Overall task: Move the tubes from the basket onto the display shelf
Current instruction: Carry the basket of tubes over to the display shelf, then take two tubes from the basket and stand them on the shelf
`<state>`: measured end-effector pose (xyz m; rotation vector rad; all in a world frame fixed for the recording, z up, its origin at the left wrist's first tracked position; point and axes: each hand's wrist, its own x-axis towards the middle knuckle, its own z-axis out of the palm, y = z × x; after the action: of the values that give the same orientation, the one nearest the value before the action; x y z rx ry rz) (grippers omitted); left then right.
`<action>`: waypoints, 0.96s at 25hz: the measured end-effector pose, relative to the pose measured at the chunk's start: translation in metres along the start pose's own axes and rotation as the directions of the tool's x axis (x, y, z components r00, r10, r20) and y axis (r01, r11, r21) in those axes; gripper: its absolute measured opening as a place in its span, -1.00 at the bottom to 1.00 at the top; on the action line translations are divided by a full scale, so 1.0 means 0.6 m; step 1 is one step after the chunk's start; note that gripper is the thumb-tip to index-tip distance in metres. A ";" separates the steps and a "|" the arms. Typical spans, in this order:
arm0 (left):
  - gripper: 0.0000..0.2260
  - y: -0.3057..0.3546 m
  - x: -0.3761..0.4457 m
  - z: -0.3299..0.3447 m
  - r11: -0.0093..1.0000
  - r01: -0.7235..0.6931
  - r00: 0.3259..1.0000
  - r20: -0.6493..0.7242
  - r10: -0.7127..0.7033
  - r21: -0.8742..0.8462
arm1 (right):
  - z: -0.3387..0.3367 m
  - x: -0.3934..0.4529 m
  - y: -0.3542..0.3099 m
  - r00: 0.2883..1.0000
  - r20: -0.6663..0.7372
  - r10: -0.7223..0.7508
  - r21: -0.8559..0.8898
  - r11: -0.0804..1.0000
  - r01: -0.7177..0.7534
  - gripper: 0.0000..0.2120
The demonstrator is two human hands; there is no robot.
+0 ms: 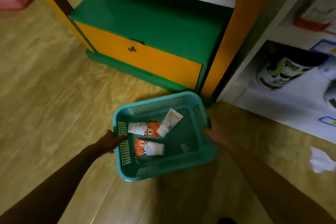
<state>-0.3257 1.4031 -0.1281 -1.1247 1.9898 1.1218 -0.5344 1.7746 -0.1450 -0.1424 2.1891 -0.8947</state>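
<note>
— At the basket's two short sides, that's where both hands are. See the left hand (111,142)? Its fingers are curled over the rim of the teal basket (163,169), pressed onto the perforated wall.

— And the right hand (213,131)?

— Clamped on the opposite rim, thumb on top as far as I can tell; it's dim and blurred there. Both forearms reach down from the bottom corners.

— What sits between the grips?

— Three tubes, lying flat on the mesh floor. Nearest the left hand, an orange-and-white tube (143,129), white cap end toward those fingers. Just below it a second orange-and-white tube (149,148), turned the other way. Up toward the right hand's side, a white tube (170,122) lies slanted, its cap end almost touching the first one.

— Is the basket on the ground?

— I can't tell whether it rests on the tan floor (45,96) or is held just above.

— And beyond it?

— Past the far rim, a green cabinet (154,20) with an orange door (145,60) and a small metal knob (132,48). Out past the right hand, white display shelves (283,100) carrying a blurred dark-and-white container (283,72).
</note>
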 end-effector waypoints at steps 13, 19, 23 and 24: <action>-0.55 -0.018 0.034 -0.022 0.876 -0.194 0.803 -0.441 0.401 0.442 | 0.118 0.027 -0.053 0.748 -0.464 -0.475 -0.382 0.869 0.314 -0.52; -0.62 -0.001 0.027 0.033 0.669 -0.466 0.694 -0.229 0.682 0.578 | 0.240 0.077 -0.082 0.966 -0.063 -0.251 -0.333 0.918 0.217 -0.37; -0.38 0.026 0.060 0.085 0.536 -0.398 0.786 -0.024 0.617 0.744 | 0.288 0.109 -0.100 0.968 0.020 -0.250 -0.534 0.816 0.221 -0.43; -0.33 0.029 0.069 0.098 0.540 -0.375 0.821 -0.001 0.571 0.753 | 0.291 0.108 -0.095 0.958 0.077 -0.275 -0.599 0.756 0.265 -0.47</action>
<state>-0.3553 1.4439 -0.1822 -0.2769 2.6821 0.2734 -0.4707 1.6113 -0.2303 -0.7850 2.4374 -0.2954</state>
